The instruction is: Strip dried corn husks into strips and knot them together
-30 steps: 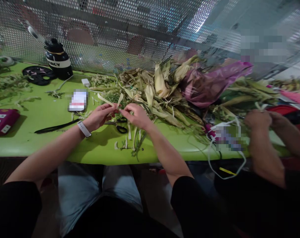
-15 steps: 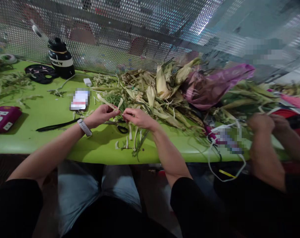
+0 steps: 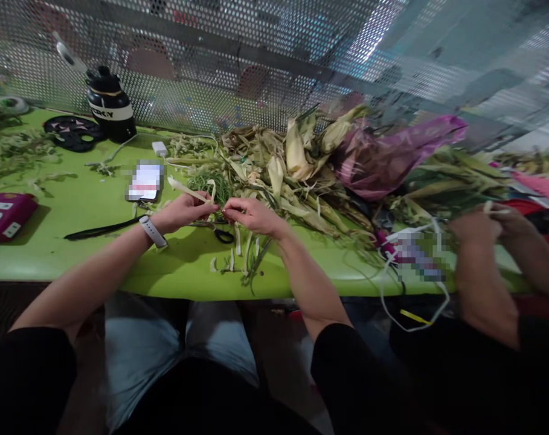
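Note:
My left hand (image 3: 186,211), with a pale watch band at the wrist, is closed in a pinch on a strip of corn husk (image 3: 182,187). The strip's pale ends stick up past the fingers. Close beside it, my right hand (image 3: 251,215) is pinched too, its fingertips almost touching the left ones; what lies between them is too small to make out. Under the hands a black scissors handle (image 3: 223,236) shows, its blades mostly hidden. Short cut husk strips (image 3: 238,243) lie on the green table (image 3: 174,272) below my right hand.
Dried corn husks (image 3: 256,145) are heaped behind my hands, beside a purple plastic bag (image 3: 369,160). Leftward are a phone (image 3: 145,181), a black strap (image 3: 104,228), a magenta box (image 3: 9,216) and a black bottle (image 3: 111,109). A co-worker's hands (image 3: 478,226) work at right.
My left hand and the husk strip have shifted slightly left. My right hand has barely moved. A pale strip now shows at the co-worker's fingers.

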Tool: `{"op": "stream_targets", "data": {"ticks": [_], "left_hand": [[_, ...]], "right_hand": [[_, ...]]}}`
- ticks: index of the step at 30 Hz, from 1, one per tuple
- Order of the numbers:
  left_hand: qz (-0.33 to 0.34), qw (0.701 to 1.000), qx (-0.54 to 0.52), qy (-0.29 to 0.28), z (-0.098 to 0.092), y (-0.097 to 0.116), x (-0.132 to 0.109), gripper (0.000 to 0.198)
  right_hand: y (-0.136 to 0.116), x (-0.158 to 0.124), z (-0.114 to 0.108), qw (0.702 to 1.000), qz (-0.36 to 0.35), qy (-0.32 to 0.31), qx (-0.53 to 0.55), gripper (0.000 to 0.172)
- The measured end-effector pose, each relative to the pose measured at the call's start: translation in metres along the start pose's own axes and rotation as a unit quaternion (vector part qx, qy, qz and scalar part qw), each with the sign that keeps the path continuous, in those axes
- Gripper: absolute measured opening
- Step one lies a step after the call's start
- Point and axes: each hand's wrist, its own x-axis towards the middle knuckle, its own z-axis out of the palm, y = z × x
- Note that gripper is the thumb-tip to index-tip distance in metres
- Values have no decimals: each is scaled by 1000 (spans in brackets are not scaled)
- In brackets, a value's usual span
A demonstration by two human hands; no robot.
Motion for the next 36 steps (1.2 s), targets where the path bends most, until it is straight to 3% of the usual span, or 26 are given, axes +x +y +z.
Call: {"op": "stream_targets", "data": {"ticks": [13, 18, 22, 26, 29, 32, 36], "left_hand": [[17, 994, -107, -7, -7, -5, 4, 29], [-14, 988, -148, -36, -4, -14, 7, 36], [-23, 988, -143, -48, 5, -16, 5, 33], [-4, 994, -85, -64, 9, -11, 3, 38], [-8, 995, -81, -62, 9, -7, 1, 34], [-10, 995, -77, -64, 8, -7, -1, 33], [-15, 993, -52, -107, 12, -8, -1, 36]], "right_hand": [[5, -4, -7, 997, 37, -2, 65, 27], [5, 4, 4, 975, 49, 118, 183, 30], [4, 14, 23, 940, 48, 159, 299, 39], [5, 20, 37, 913, 34, 237, 330, 37], [8, 21, 41, 912, 45, 265, 311, 36], [12, 21, 39, 913, 63, 259, 309, 36], [13, 17, 28, 909, 75, 176, 372, 39]]}}
